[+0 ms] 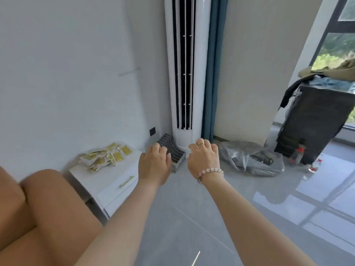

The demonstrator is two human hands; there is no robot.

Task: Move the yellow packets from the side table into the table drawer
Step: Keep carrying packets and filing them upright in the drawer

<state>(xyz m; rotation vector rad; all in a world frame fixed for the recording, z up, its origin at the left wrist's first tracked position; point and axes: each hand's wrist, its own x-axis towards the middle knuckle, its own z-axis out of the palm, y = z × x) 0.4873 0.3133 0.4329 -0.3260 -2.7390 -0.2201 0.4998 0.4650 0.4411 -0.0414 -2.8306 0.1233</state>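
Your left hand and right hand, both loosely curled and empty, hover just right of the white side table, likely readied to reach, while the yellow packets lie heaped on its top, above its closed drawer.

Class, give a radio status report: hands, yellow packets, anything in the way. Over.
Left hand and right hand empty, loosely curled, in air. Yellow packets heaped on side table, untouched. Drawer shut; nothing seen blocking it.

Bright daylight from the right window glares off the floor; edges warp
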